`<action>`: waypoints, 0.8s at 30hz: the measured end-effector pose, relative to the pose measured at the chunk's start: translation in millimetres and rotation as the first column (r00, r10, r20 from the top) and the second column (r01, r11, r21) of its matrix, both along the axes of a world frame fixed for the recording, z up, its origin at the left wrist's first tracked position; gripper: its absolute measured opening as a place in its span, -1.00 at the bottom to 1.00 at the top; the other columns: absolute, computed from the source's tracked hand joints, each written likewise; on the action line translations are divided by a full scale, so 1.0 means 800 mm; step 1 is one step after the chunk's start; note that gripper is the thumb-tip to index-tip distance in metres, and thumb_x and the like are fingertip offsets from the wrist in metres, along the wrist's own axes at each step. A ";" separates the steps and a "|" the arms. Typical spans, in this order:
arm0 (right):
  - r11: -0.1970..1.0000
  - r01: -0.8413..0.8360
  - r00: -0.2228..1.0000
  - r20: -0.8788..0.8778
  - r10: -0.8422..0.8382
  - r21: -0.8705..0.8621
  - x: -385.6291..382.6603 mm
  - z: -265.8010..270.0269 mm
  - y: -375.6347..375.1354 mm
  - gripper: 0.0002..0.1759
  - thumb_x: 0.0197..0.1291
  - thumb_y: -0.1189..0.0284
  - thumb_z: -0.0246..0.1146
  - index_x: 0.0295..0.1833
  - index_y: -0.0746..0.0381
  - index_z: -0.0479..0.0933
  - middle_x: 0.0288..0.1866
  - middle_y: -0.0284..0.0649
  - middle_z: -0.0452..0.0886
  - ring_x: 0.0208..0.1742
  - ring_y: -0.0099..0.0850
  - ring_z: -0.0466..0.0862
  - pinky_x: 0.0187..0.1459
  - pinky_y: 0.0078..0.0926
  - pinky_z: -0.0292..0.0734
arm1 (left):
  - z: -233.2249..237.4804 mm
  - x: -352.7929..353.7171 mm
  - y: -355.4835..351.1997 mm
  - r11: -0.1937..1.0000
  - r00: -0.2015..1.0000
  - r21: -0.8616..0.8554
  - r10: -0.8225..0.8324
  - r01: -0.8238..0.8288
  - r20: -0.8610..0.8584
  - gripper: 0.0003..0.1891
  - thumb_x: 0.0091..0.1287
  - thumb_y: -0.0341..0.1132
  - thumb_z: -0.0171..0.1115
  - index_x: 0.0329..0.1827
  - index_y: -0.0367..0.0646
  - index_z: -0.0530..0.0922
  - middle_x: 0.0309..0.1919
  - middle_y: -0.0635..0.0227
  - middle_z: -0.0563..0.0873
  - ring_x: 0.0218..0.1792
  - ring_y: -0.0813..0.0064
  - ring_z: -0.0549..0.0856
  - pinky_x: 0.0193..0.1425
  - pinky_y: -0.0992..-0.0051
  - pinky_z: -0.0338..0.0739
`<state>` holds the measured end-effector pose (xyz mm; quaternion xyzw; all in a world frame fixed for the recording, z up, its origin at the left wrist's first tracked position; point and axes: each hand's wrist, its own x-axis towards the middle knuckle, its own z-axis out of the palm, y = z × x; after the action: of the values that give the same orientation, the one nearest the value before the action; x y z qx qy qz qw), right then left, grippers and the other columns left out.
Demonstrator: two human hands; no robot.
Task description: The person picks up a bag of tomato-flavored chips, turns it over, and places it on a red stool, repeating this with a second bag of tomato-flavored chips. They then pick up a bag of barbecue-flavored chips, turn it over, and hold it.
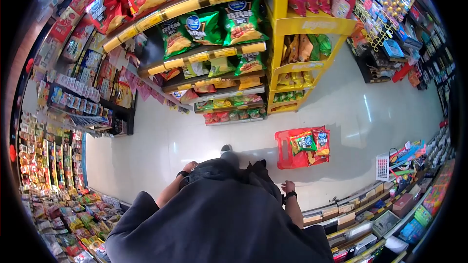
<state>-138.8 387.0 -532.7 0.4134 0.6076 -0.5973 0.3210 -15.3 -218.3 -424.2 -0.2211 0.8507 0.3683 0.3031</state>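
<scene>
My left hand [189, 166] hangs beside my left hip, near the dark clothing, and I see nothing held in it. Its fingers are small and partly hidden. On the other side, my right hand [288, 186] hangs away from my body with its fingers loosely apart and nothing in them. Ahead of it on the floor sits a red shopping basket [283, 152], apart from the hand. Inside lie a green chip bag [303, 142] and a red chip bag [321, 139], among other snack bags.
A snack shelf [229, 82] with several rows of chip bags stands in front, joined by a yellow display rack [278, 44]. Packed shelves line the left side. At lower right, a shelf [351, 219] of boxed goods runs along the aisle near a white plastic basket [382, 167].
</scene>
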 end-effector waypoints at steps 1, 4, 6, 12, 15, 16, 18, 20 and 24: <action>0.999 -0.038 0.999 0.030 0.038 0.006 0.009 -0.001 -0.002 -0.62 0.27 0.34 0.13 0.14 0.28 0.41 -0.23 0.02 0.70 -0.52 -0.31 0.62 -0.52 -0.45 0.53 | 0.009 0.012 0.005 0.999 0.999 0.000 0.038 -0.038 0.000 -0.43 0.32 0.14 0.12 0.08 -0.20 0.65 0.10 -0.02 0.67 0.19 0.03 0.60 0.26 0.23 0.47; 0.994 -0.105 0.984 0.144 0.101 0.019 0.020 0.005 -0.021 -0.69 0.26 0.41 0.08 0.08 0.27 0.42 -0.30 0.02 0.71 -0.64 -0.34 0.59 -0.67 -0.48 0.43 | 0.028 0.021 -0.001 0.988 0.988 -0.001 0.152 -0.153 -0.008 -0.45 0.33 0.12 0.11 0.09 -0.20 0.64 0.11 -0.02 0.67 0.19 0.02 0.60 0.27 0.23 0.47; 0.757 -0.586 0.773 -0.082 0.629 0.288 0.029 -0.029 -0.034 -0.73 0.21 0.39 0.09 -0.05 0.30 0.51 -0.25 0.04 0.72 -0.45 -0.23 0.65 -0.45 -0.32 0.51 | 0.035 0.025 -0.010 0.976 0.976 0.003 0.219 -0.219 -0.005 -0.46 0.33 0.10 0.11 0.09 -0.20 0.64 0.10 -0.02 0.67 0.19 0.01 0.60 0.27 0.23 0.47; 0.563 -0.676 0.559 -0.167 0.812 0.475 -0.001 -0.006 -0.084 -0.64 0.17 0.27 0.14 -0.18 0.36 0.64 -0.26 0.01 0.72 -0.18 -0.20 0.74 -0.12 -0.26 0.62 | 0.086 0.004 -0.013 0.999 0.999 -0.019 0.042 -0.042 0.017 -0.47 0.31 0.07 0.12 0.08 -0.21 0.64 0.06 -0.03 0.69 0.16 0.04 0.61 0.24 0.24 0.48; 0.930 -0.343 0.929 -0.098 0.356 0.131 -0.039 0.046 -0.136 -0.64 0.23 0.29 0.13 -0.08 0.38 0.61 -0.32 -0.03 0.71 -0.34 -0.31 0.72 -0.29 -0.37 0.63 | 0.063 -0.011 -0.030 0.943 0.938 -0.048 0.332 -0.328 0.102 -0.46 0.27 0.04 0.11 0.06 -0.27 0.62 -0.05 0.02 0.74 0.04 0.14 0.70 0.18 0.30 0.53; 0.915 -0.370 0.912 -0.126 0.391 0.161 -0.051 0.051 -0.147 -0.65 0.25 0.29 0.13 -0.05 0.36 0.58 -0.31 -0.04 0.71 -0.34 -0.32 0.71 -0.33 -0.40 0.62 | 0.058 -0.016 -0.037 0.945 0.936 -0.056 0.328 -0.324 0.128 -0.46 0.27 0.03 0.11 0.06 -0.27 0.62 -0.09 0.04 0.76 0.01 0.15 0.71 0.16 0.30 0.54; 0.881 -0.418 0.871 -0.177 0.458 0.222 -0.068 0.061 -0.163 -0.67 0.30 0.30 0.13 0.01 0.32 0.54 -0.30 -0.06 0.70 -0.36 -0.35 0.70 -0.42 -0.45 0.59 | 0.063 -0.022 -0.043 0.951 0.946 -0.070 0.308 -0.302 0.104 -0.47 0.27 0.02 0.10 0.04 -0.29 0.63 -0.15 0.07 0.78 -0.03 0.17 0.73 0.14 0.30 0.55; 0.889 -0.397 0.874 -0.204 0.442 0.227 -0.076 0.071 -0.179 -0.66 0.31 0.28 0.14 -0.01 0.33 0.54 -0.30 -0.05 0.70 -0.43 -0.37 0.67 -0.45 -0.46 0.56 | 0.058 -0.024 -0.051 0.952 0.944 -0.050 0.306 -0.302 0.121 -0.47 0.27 0.03 0.09 0.02 -0.29 0.64 -0.16 0.09 0.78 -0.04 0.18 0.74 0.14 0.30 0.55; 0.871 -0.424 0.868 -0.164 0.469 0.247 -0.069 0.082 -0.193 -0.65 0.33 0.26 0.14 0.02 0.32 0.53 -0.28 -0.03 0.70 -0.47 -0.38 0.66 -0.48 -0.48 0.54 | 0.077 -0.025 -0.051 0.946 0.937 -0.017 0.324 -0.324 0.129 -0.48 0.28 0.03 0.07 0.01 -0.27 0.65 -0.09 0.02 0.76 0.03 0.11 0.71 0.19 0.27 0.53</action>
<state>-193.8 232.5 -466.8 0.2231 0.7763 -0.4829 0.3382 -35.0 -259.0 -362.8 -0.3810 0.7804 0.3996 0.2936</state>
